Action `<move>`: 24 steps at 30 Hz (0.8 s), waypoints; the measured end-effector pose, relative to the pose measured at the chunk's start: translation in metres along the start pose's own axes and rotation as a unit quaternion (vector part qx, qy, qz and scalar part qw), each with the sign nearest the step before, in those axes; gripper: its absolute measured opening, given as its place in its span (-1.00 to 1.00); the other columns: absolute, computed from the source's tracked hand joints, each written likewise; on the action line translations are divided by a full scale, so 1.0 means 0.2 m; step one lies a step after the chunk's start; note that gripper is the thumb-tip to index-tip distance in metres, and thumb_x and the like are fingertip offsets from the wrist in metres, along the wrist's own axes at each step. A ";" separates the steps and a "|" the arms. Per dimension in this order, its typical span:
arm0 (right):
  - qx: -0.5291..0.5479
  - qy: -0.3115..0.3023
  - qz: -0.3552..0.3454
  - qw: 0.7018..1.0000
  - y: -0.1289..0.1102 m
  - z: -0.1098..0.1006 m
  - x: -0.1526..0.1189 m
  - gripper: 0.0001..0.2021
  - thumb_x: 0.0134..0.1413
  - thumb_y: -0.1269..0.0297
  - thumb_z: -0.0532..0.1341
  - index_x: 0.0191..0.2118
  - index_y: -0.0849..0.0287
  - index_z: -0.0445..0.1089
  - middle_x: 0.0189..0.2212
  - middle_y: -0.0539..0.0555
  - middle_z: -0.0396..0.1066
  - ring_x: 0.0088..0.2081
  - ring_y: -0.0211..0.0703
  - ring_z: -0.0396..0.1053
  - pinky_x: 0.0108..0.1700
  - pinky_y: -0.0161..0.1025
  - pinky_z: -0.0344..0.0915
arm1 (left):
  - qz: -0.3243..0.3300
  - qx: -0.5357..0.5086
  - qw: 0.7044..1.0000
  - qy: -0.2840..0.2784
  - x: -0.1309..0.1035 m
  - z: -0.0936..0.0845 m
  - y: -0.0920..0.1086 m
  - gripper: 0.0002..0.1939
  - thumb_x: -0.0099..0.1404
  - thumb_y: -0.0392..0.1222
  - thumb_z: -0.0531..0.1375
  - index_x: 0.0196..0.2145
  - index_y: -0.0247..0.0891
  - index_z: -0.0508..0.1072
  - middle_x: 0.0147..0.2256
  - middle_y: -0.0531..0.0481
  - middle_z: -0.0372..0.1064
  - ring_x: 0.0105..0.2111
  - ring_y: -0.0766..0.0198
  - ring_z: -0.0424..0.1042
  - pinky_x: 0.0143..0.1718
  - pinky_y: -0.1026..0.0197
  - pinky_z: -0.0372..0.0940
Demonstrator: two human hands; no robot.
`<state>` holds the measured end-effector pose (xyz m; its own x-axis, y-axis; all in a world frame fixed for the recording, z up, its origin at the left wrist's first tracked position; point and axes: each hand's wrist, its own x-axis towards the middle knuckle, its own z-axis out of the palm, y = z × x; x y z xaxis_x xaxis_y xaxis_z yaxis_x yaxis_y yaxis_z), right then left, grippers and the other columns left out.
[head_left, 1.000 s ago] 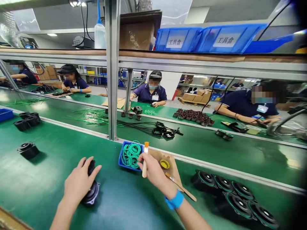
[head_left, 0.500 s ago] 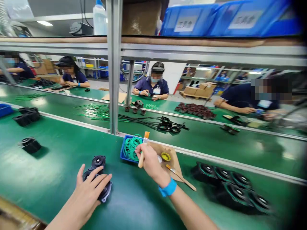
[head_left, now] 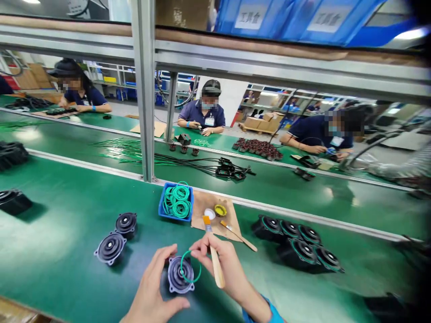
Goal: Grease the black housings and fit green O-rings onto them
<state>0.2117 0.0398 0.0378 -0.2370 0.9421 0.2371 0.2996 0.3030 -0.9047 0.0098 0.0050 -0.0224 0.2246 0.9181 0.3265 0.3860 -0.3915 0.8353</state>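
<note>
My left hand [head_left: 156, 285] curves around the left side of a black round housing [head_left: 175, 277], thumb and fingers apart; whether it touches the part is unclear. Above that housing, my right hand [head_left: 220, 258] pinches a green ring [head_left: 199, 273] between thumb and finger. The same hand also holds a brush [head_left: 216, 264] with a wooden handle, its orange bristles pointing away from me. The ring overlaps the right part of the housing's face in view. Two more black housings [head_left: 110, 247] stand to the left, close together.
A blue box [head_left: 175, 219] of green rings stands beyond my hands. Beside it, cardboard [head_left: 198, 202] carries a white lid, a yellow cup [head_left: 220, 210] and a second brush [head_left: 247, 243]. Several ringed housings [head_left: 303, 249] sit at right. A metal post [head_left: 143, 112] rises behind; people work across the bench.
My right hand has come back from the blue box with a green ring and the brush. My left hand has moved right, with a housing now between its thumb and fingers. The view has shifted.
</note>
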 end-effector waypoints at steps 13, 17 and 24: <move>-0.141 -0.046 -0.119 0.982 -0.02 0.02 -0.05 -0.82 0.23 0.27 0.22 -0.35 0.07 0.18 -0.28 0.06 0.53 -0.27 -0.11 0.46 -0.24 -0.22 0.38 | 0.120 0.107 0.987 0.028 -0.03 -0.06 0.01 -0.51 0.21 -0.01 0.35 0.05 -0.15 0.38 -0.01 -0.17 0.47 -0.04 0.10 0.53 -0.02 0.14 0.48; -0.222 -0.073 -0.236 0.943 0.00 0.01 -0.10 -0.72 0.22 0.08 0.27 -0.31 0.06 0.16 -0.21 0.11 0.56 -0.27 -0.02 0.47 -0.22 -0.09 0.40 | 0.171 0.162 0.970 0.051 -0.02 -0.07 0.02 -0.56 0.30 0.02 0.26 0.05 -0.23 0.38 -0.07 -0.20 0.53 -0.07 0.10 0.56 -0.01 0.12 0.48; -0.259 0.011 -0.317 0.912 0.12 0.05 -0.23 -0.91 0.25 0.32 0.27 -0.24 0.10 0.32 -0.20 0.19 0.60 -0.27 -0.02 0.55 -0.19 -0.07 0.46 | 0.255 0.235 0.931 0.111 -0.06 -0.04 0.01 -0.83 0.38 -0.15 0.20 -0.17 -0.32 0.44 -0.14 -0.29 0.57 -0.03 0.05 0.55 0.03 0.04 0.46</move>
<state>0.2206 0.0017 0.0011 -0.4971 0.5545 0.6675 0.5066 0.8099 -0.2955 0.0010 -0.0062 -0.0219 0.3161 0.5749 0.7547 0.6403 -0.7163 0.2775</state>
